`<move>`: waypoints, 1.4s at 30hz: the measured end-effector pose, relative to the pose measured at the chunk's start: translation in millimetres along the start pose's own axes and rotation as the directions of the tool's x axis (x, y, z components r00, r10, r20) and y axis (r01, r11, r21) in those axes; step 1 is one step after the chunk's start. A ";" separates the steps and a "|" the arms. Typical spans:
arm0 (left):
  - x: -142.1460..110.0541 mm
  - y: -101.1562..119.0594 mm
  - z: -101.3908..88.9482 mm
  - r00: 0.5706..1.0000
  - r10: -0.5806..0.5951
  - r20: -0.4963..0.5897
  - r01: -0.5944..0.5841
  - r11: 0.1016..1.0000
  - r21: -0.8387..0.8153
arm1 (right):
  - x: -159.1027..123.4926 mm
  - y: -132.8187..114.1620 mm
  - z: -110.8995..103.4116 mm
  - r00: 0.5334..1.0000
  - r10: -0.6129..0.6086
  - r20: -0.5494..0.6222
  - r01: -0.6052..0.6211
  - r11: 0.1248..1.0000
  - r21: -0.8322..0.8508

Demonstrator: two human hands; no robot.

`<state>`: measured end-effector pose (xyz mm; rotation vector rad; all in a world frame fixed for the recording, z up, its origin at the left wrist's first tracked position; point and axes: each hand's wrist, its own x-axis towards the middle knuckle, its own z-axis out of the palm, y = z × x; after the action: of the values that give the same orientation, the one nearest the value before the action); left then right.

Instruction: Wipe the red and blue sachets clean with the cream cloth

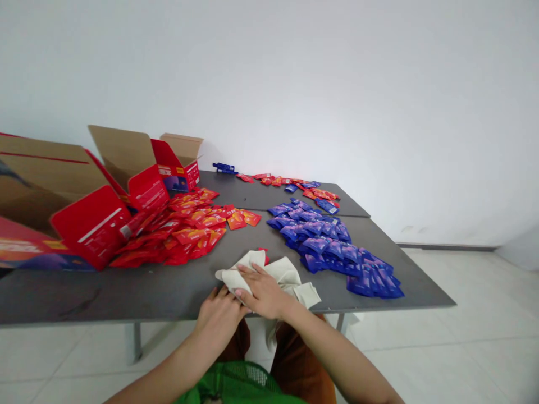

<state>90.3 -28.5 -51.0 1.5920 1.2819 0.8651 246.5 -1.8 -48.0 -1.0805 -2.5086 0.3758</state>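
A cream cloth bag (286, 273) lies crumpled at the near edge of the grey table (147, 289), with a bit of red packet showing at its top. My right hand (261, 290) rests on the bag with fingers stretched flat over the fabric. My left hand (219, 314) is just below it at the table's edge, fingers curled against the bag's lower left corner; I cannot make out whether it grips the cloth. A heap of red sachets (185, 227) lies to the left and a heap of blue sachets (332, 244) to the right.
Open red cardboard boxes (105, 219) with raised flaps stand at the left. More mixed red and blue sachets (303, 188) lie on the far table by the white wall. A green mesh item (240, 384) sits on my lap. The tiled floor is at the right.
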 end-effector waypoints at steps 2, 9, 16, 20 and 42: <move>2.4 -6.7 1.0 1.000 0.009 -0.014 -0.009 1.000 0.002 | 6.8 15.9 -3.7 0.998 0.056 0.014 -0.055 0.996 -0.071; 4.6 -20.9 6.6 0.997 0.070 -0.023 -0.063 0.976 0.209 | -3.7 18.5 -10.4 0.997 0.065 0.030 -0.061 0.990 -0.125; 9.5 -16.2 4.7 0.995 0.066 -0.075 -0.065 0.998 0.009 | -44.6 16.7 -28.1 0.987 -0.023 0.157 0.023 1.000 0.007; 19.1 -3.3 7.2 0.994 0.031 -0.105 -0.036 0.998 -0.047 | -7.5 45.5 -33.6 0.983 0.149 0.103 -0.141 0.986 -0.086; 2.6 13.9 14.6 0.969 0.106 0.225 -0.249 0.425 0.870 | -1.3 29.2 -25.7 0.984 -0.059 0.166 0.062 0.998 -0.013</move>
<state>109.1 -30.1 -43.3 2.6205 1.6003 0.0774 277.3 19.1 -36.6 -1.0143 -2.6888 0.4430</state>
